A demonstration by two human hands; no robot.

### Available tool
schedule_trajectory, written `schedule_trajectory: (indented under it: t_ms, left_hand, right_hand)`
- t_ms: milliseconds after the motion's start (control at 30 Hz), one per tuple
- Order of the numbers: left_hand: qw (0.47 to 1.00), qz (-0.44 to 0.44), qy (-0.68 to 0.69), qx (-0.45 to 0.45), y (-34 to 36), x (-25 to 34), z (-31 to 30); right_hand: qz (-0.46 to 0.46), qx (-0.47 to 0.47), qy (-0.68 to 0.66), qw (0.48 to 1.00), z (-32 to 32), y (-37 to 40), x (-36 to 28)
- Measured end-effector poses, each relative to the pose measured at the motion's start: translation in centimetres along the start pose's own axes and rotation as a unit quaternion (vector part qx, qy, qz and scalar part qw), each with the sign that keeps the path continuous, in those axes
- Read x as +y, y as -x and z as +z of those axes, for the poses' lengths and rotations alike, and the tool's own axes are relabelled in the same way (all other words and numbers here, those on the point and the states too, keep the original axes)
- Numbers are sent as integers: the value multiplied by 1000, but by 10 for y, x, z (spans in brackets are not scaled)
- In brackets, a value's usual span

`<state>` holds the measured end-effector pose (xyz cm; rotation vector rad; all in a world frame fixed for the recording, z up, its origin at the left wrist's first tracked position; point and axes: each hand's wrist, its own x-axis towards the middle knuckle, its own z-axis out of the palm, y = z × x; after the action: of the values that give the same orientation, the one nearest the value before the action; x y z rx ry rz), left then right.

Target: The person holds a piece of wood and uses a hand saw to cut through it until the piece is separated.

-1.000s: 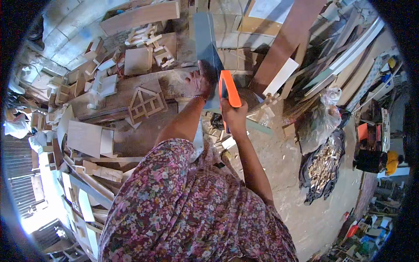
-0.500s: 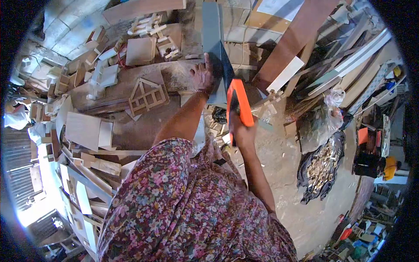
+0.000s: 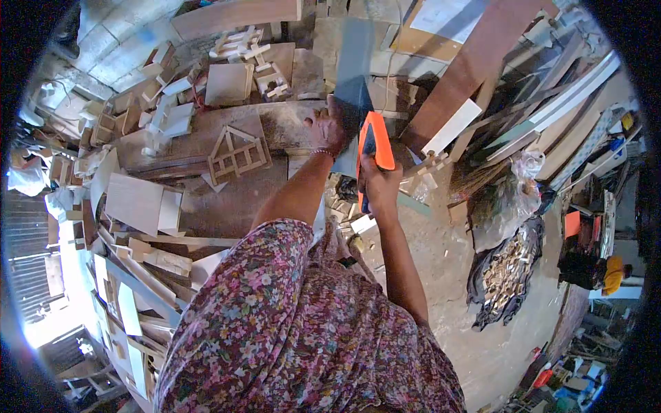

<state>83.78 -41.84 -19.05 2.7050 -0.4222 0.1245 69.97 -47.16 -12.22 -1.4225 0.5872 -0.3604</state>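
My right hand (image 3: 381, 182) is wrapped round the orange-and-black handle of a handsaw (image 3: 383, 148). Its dark blade reaches forward along the right side of a long grey-blue board (image 3: 355, 51). On the board's left edge lies my left hand (image 3: 326, 131), fingers apart and the index finger pointing forward, close to the blade. The board's near end lies between my two hands, partly hidden by them.
A wooden frame (image 3: 238, 154) lies left on the brown work surface (image 3: 234, 199), near small wooden boxes (image 3: 228, 84). A reddish-brown plank (image 3: 454, 76) leans at the right. Wood scraps fill a dark sack (image 3: 506, 268) on the floor. A person in yellow (image 3: 613, 275) is far right.
The saw and my right hand have moved forward, so less of the blade shows. The board's far end has swung to the right. My left hand stays on the board.
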Motion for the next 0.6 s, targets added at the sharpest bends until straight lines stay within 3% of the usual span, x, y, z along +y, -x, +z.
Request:
schedule_trajectory:
  t_ms: [33,100,167,200,233,267,300,400,500,533,567,600]
  left_hand:
    - [1000,-2,0,1,-2,-1,2]
    - [996,-74,39,15,-8,-2,2]
    - [998,-29,8,58,-5,1,0]
    - [995,16,-22,97,-3,3,-1]
    - [995,18,-22,97,-3,4,0]
    - [997,9,-34,72,-4,3,1]
    - [998,-1,-46,46,-4,1,3]
    - [994,-7,-94,51,-4,3,8]
    - [998,-17,-45,43,-5,8,5]
    - [998,-14,-45,42,-5,10,2]
    - [998,-28,-56,9,-4,11,-2]
    - [997,-43,-67,-22,-5,12,-6]
  right_hand:
    - [-32,10,81,996,2,-4,-2]
    - [-75,-3,79,994,5,-10,-1]
    - [-155,-23,78,985,5,-14,1]
    - [-155,-22,79,985,1,-14,0]
    - [-91,-28,48,994,-5,-13,0]
    - [-27,-35,16,999,-11,-14,0]
    - [-26,-33,16,999,-17,-14,-2]
    - [21,-83,-171,982,-37,-22,-9]
    - [61,-74,-170,981,-42,-24,-17]
    - [30,-76,-122,989,-36,-19,-21]
    - [71,-77,-83,991,-29,-16,-25]
    - [-12,-42,14,999,-16,-15,-8]
